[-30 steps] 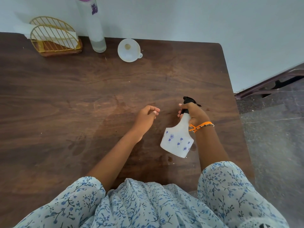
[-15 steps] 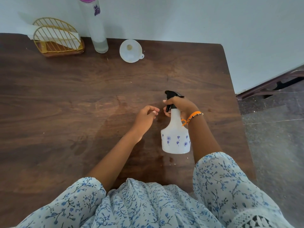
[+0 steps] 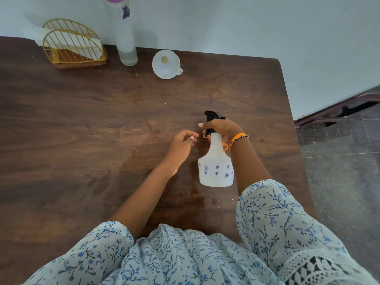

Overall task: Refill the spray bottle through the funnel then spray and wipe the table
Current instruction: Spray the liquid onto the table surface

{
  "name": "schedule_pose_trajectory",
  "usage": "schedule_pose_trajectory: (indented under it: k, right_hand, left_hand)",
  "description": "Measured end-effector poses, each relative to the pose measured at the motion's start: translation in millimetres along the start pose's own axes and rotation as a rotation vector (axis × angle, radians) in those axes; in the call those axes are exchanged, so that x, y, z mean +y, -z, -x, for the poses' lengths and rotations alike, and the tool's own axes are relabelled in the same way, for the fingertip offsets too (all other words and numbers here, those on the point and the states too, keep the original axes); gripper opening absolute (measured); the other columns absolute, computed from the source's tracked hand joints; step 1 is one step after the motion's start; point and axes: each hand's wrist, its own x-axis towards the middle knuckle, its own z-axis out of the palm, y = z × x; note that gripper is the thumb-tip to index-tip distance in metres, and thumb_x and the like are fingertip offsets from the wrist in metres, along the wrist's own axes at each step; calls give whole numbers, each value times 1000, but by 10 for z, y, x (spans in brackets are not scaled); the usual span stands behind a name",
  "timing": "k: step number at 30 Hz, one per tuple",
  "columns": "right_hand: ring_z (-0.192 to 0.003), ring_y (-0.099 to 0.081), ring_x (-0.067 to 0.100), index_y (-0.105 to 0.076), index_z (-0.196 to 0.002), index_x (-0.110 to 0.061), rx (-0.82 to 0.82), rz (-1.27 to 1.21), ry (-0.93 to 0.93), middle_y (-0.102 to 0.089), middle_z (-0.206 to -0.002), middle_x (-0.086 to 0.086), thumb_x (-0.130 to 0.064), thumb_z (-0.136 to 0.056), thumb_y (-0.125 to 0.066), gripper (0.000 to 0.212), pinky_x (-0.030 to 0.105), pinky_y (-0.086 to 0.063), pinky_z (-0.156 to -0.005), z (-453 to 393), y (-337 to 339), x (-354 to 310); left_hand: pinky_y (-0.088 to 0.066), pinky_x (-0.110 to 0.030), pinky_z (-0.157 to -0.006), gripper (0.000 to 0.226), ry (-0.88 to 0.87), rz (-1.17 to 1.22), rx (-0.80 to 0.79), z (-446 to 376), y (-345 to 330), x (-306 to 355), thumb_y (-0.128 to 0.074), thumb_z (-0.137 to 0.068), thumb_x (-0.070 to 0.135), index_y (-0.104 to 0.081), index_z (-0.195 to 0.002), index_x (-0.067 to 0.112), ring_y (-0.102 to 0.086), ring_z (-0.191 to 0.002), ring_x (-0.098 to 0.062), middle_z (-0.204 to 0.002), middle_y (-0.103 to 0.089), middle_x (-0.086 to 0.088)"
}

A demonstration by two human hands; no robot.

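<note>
Right hand (image 3: 223,128) is wrapped around the neck of the spray bottle (image 3: 216,167), just under the black trigger head (image 3: 211,117); fingers curl round the front, thumb side not visible. Orange bracelet (image 3: 234,141) sits on that wrist. Bottle is upright on the table (image 3: 82,130), right of centre, white body with small blue flower prints, trigger head still screwed on, nozzle pointing away from the person. Can't tell the fill level through the plastic.

Left hand (image 3: 183,145) is just beside the bottle neck, not touching it, fingers loosely curled, holding nothing. It hovers or rests low over the wood; contact with the table unclear.

Funnel (image 3: 166,64) lies near the far edge of the table, wide mouth up, well apart from the bottle. Tall frosted bottle (image 3: 125,33) with a purple cap stands left of the funnel, against the wall, a little clear liquid at the bottom. Gold wire napkin holder (image 3: 72,46) with white paper napkins sits further left at the far edge.

Blue floral sleeves fill the bottom of the view. Tiled floor (image 3: 339,171) shows on the right.
</note>
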Motion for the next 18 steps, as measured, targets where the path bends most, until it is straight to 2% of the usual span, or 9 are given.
schedule_pose_trajectory:
  k: [2, 6, 8, 10, 12, 14, 16, 18]
  right_hand:
    - [-54, -49, 15, -55, -88, -4, 21, -14, 7, -54, -67, 8, -16, -85, -67, 17, 24, -44, -52, -31, -44, 5]
    - [-50, -48, 16, -55, -77, -4, 87, -47, 28, -52, -65, 10, -14, -87, -65, 18, 23, -44, -44, -46, -103, -38]
    - [-49, -53, 15, -61, -84, 0, 96, -105, 78, -57, -67, 10, -14, -85, -66, 15, 18, -45, -41, -8, -58, -88]
    - [-56, -58, 16, -63, -94, -2, 88, -196, 145, -61, -72, 10, -13, -83, -69, 17, 20, -50, -46, 42, 4, -152]
    - [-64, -60, 17, -59, -88, -11, 97, -297, 222, -61, -76, 9, -13, -81, -71, 14, 26, -55, -61, 104, 55, -247]
    - [-67, -60, 18, -58, -93, -13, 110, -396, 289, -60, -79, 8, -16, -80, -73, 20, 31, -55, -73, 138, 84, -367]
    - [-70, -60, 17, -57, -107, -11, 127, -446, 335, -59, -84, 7, -22, -79, -75, 35, 32, -57, -72, 150, 99, -491]
    - [-72, -59, 17, -58, -110, -9, 149, -487, 411, -59, -84, 5, -25, -79, -75, 38, 33, -57, -73, 157, 110, -639]
  left_hand:
    - [-45, -32, -92, 23, -5, 2, 1, -3, 0, 5, -39, -96, 10, -60, -96, 19, -56, -97, -16, -100, -60, -1]
    - [-44, -24, -83, 24, -3, -4, 8, 7, 34, 31, -39, -97, 11, -62, -96, 17, -55, -92, -13, -100, -60, 1]
    - [-43, -22, -81, 24, -4, -3, 15, 7, 64, 28, -38, -97, 11, -62, -94, 17, -55, -91, -12, -98, -60, 2]
    - [-41, -17, -76, 24, 1, 0, 17, -1, 102, 32, -38, -97, 11, -62, -94, 17, -54, -90, -12, -98, -60, 1]
    - [-41, -15, -75, 24, 1, 3, 21, -13, 129, 42, -39, -96, 11, -62, -95, 17, -55, -90, -12, -100, -61, 1]
    - [-42, -18, -78, 23, -10, -5, 34, -19, 150, 64, -40, -95, 11, -63, -97, 15, -57, -92, -14, -101, -63, -2]
    - [-43, -21, -77, 21, -25, -10, 54, -24, 186, 84, -42, -95, 12, -63, -97, 13, -57, -92, -14, -98, -63, -2]
    - [-43, -20, -75, 19, -36, -1, 76, -43, 239, 101, -43, -94, 12, -62, -97, 13, -57, -90, -12, -96, -63, 0]
